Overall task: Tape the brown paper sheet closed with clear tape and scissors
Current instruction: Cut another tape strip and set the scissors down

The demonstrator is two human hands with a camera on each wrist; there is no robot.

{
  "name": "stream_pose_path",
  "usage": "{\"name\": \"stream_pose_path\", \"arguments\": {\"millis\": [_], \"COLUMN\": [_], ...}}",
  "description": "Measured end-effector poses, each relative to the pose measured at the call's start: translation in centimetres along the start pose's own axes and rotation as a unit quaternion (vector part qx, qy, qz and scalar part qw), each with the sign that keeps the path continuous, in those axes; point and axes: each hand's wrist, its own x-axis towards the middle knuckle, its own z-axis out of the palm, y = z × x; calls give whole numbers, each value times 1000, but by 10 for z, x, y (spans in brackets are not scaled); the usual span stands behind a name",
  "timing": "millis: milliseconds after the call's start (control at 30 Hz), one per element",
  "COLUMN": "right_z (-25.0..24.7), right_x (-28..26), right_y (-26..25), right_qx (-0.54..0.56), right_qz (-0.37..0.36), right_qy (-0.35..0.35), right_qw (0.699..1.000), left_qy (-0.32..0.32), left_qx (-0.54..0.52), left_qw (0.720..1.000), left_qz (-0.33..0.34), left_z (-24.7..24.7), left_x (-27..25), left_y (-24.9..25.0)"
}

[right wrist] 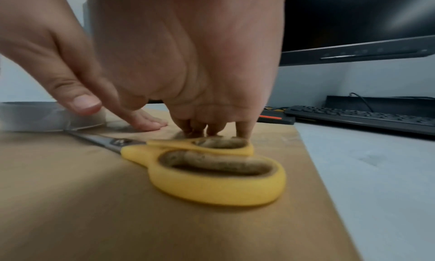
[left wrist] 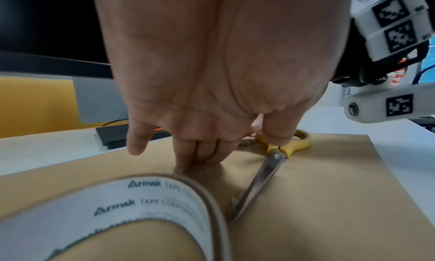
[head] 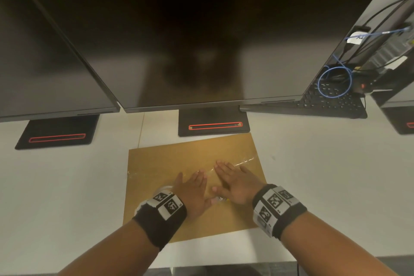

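The brown paper sheet [head: 179, 154] lies flat on the white desk in front of the middle monitor. A strip of clear tape [head: 244, 161] runs across it from left to right. My left hand [head: 195, 182] and right hand [head: 228, 175] lie side by side on the sheet, fingers straight, pressing on the tape. In the left wrist view the left hand's fingertips [left wrist: 200, 159] touch the paper just beyond the clear tape roll [left wrist: 164, 200]. The yellow-handled scissors [right wrist: 212, 172] lie closed on the paper under my right palm, held by neither hand.
Three dark monitors stand behind the sheet; the middle one's stand [head: 212, 126] touches its far edge. A black keyboard [head: 331, 101] and blue cable [head: 336, 83] sit at the back right. The desk's front edge [head: 224, 264] is close below the sheet.
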Motion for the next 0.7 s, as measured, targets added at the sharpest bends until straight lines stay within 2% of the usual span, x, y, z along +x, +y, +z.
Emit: {"name": "stream_pose_path", "arguments": {"millis": [267, 467, 700], "right_z": [-10, -6, -6], "right_x": [-7, -7, -6], "right_y": [30, 22, 36], "right_qx": [77, 127, 96], "right_qz": [126, 146, 179], "right_qy": [29, 43, 34], "right_qw": [989, 980, 979], "left_qy": [-9, -16, -23], "left_qx": [2, -13, 7], "left_qw": [1000, 1000, 1000], "left_qz": [-17, -17, -13], "left_z": [-4, -1, -5], "left_x": [2, 2, 4], "left_y": [4, 1, -1]}}
